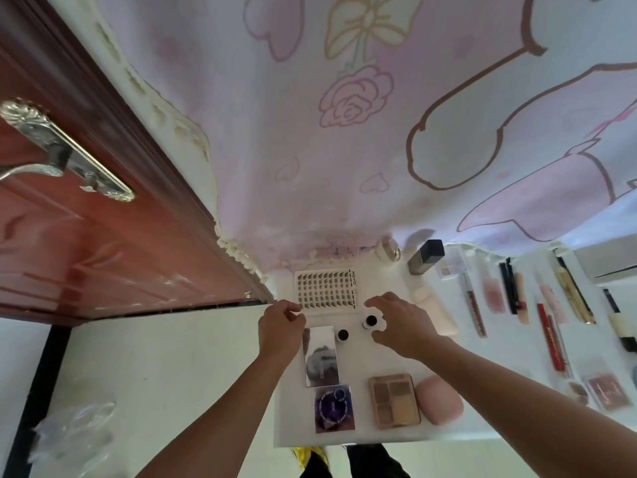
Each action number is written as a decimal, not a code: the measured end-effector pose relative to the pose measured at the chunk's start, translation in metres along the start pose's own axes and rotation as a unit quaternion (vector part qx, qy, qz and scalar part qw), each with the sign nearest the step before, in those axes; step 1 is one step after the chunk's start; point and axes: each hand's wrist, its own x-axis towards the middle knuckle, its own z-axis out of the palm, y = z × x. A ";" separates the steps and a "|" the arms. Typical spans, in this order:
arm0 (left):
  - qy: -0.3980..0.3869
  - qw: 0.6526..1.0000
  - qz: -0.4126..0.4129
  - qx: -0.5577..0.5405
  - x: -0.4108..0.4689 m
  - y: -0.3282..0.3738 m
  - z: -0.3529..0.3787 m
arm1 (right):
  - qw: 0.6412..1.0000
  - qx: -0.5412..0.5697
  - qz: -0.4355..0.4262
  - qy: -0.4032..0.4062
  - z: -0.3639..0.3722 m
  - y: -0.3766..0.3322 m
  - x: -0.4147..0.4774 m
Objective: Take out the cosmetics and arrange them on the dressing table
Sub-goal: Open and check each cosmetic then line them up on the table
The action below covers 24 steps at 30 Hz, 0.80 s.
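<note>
Right then, the arranging step was under way: the right hand (400, 322) hovered over a small dark-capped bottle (371, 321) on the white desk (362, 438), its grip spread apart around it, touching or not I could not tell. The left hand (281, 326) was loosely curled, holding nothing visible, beside the lash tray (327, 291). That bottle stood upright, cap toward the camera, its long axis vertical. Next, I judged, came closing on it and lining it up beside its twin bottle (343, 335).
</note>
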 end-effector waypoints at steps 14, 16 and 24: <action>-0.068 0.995 0.049 -0.056 -0.003 0.033 -0.013 | 0.955 0.272 0.069 0.102 -0.040 0.010 -0.015; -0.090 0.990 0.041 -0.100 -0.006 0.049 -0.017 | 0.909 0.403 0.060 0.091 -0.066 0.004 -0.025; -0.266 0.930 0.038 -0.251 -0.032 0.121 -0.051 | 0.872 0.483 -0.048 0.061 -0.125 -0.034 -0.055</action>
